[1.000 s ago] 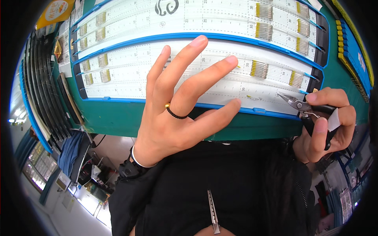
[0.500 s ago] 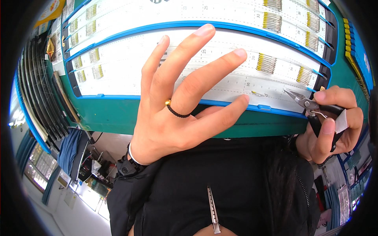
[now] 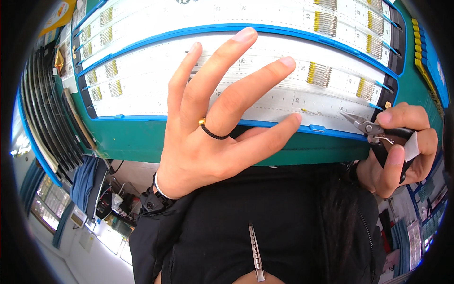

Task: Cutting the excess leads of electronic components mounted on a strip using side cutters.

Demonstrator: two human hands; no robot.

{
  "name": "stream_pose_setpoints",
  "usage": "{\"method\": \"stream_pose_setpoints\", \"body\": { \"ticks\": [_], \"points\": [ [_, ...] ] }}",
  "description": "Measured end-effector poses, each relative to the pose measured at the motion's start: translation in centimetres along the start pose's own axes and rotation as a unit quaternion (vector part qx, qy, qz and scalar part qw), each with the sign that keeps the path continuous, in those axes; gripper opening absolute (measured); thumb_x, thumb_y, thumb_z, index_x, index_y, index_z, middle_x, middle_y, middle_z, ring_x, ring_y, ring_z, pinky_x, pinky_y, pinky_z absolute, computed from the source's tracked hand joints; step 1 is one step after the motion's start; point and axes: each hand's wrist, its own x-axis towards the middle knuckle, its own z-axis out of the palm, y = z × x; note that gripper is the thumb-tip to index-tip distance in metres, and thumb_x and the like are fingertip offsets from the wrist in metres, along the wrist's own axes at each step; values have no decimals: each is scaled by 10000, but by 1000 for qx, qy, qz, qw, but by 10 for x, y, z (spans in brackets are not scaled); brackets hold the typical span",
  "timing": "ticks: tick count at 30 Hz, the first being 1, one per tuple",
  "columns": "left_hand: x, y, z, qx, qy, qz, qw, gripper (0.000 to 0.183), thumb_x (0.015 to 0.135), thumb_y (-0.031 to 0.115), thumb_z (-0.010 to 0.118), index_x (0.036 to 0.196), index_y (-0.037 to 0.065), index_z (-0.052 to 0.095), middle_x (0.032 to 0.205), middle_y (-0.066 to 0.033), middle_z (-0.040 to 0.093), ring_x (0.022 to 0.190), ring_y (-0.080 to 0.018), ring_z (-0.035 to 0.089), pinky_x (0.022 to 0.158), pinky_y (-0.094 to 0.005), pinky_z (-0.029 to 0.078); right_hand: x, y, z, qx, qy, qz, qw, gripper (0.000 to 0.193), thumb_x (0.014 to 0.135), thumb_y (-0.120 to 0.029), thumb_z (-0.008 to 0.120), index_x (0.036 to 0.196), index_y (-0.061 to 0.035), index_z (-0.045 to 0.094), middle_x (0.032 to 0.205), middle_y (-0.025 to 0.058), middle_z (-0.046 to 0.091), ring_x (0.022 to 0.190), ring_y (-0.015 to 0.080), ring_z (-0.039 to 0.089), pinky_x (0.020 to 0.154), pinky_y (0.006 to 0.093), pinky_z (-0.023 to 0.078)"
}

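My left hand [image 3: 208, 128] is spread over the lower white strip board [image 3: 269, 111], fingers apart, holding nothing. A black braided ring with a gold bead circles one finger. My right hand [image 3: 402, 151] grips small pliers [image 3: 373, 128] with black handles, at the board's right end. The plier tips point left over the white surface. Between my left thumb and the tips lies a tiny thin piece with a yellow end [image 3: 310, 112], apart from both. Just above it sits a row of thin metal pieces with yellow ends [image 3: 319, 75], and another such row [image 3: 365, 89] stands further right.
A second blue-edged board [image 3: 279, 14] with similar rows lies beyond. Both boards rest on a green tabletop [image 3: 132, 139]. Dark curved strips [image 3: 45, 109] are stacked at the left, and blue and yellow items [image 3: 430, 66] at the far right. A metal clip [image 3: 256, 253] hangs on my black clothing.
The plier tips have dipped very slightly on the board. My left hand keeps nearly the same pose and place.
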Motion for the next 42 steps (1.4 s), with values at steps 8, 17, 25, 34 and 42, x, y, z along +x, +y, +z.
{"method": "stream_pose_setpoints", "body": {
  "ticks": [8, 17, 25, 34, 42],
  "points": [
    [3, -3, 1, 0, 11, 13, 1000, 342, 659, 146, 781, 973, 283, 762, 1319, -56, 559, 1337, -366, 375, 1079, -398, 409, 3, 4, 3, -8, -69, 3, 998, 305, 829, -211, 688, 834, -35, 440, 957, 250, 625, 704, 183, 562, 656, 291, 459],
    [1, -2, -2, 7, -5, 8, 1000, 383, 658, 144, 783, 1008, 298, 758, 1328, -46, 554, 1340, -363, 375, 1080, -396, 409, 6, 7, 5, -32, -64, -15, 997, 325, 832, -223, 706, 795, -34, 444, 930, 265, 644, 661, 173, 559, 634, 274, 461],
    [0, -2, 0, 1, 0, 8, 1000, 401, 660, 155, 787, 1027, 315, 753, 1330, -47, 554, 1343, -362, 371, 1079, -394, 411, 9, 5, -2, -78, -119, -33, 989, 279, 887, -208, 643, 791, -34, 449, 955, 263, 660, 666, 154, 566, 632, 260, 462],
    [1, 0, -1, 11, -14, -4, 1000, 406, 675, 172, 784, 1041, 345, 744, 1330, -36, 553, 1358, -351, 354, 1080, -383, 416, 6, -3, 1, -93, -93, 2, 991, 227, 894, -169, 587, 786, -35, 439, 940, 265, 658, 688, 172, 560, 634, 290, 445],
    [-1, -1, -1, 6, -20, -10, 1000, 404, 674, 170, 786, 1038, 342, 744, 1322, -32, 557, 1358, -348, 353, 1077, -377, 421, 7, -4, 1, -93, -103, 10, 990, 197, 886, -140, 572, 792, -34, 434, 943, 264, 652, 697, 176, 552, 646, 297, 445]
  ]
}}
